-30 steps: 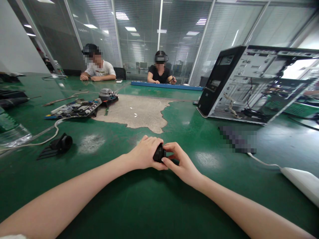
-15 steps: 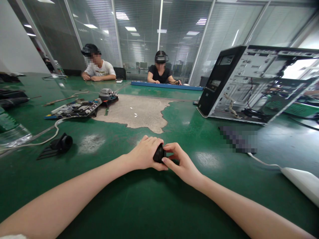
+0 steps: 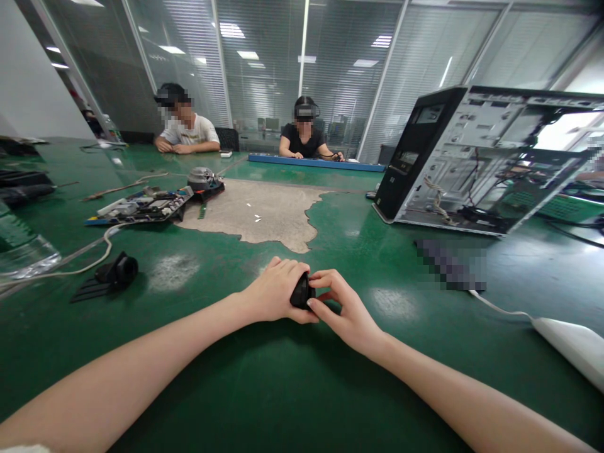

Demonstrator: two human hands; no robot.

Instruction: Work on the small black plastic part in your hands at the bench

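Behind the held part, a circuit board lies left, a computer case right.

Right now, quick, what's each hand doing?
Left hand: closed around a black part.
Right hand: closed on the same black part, at its edge.

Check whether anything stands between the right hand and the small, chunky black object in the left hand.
Nothing visible does. The right hand has its fingers at the exposed side of the small, chunky black object; the left hand covers the other side.
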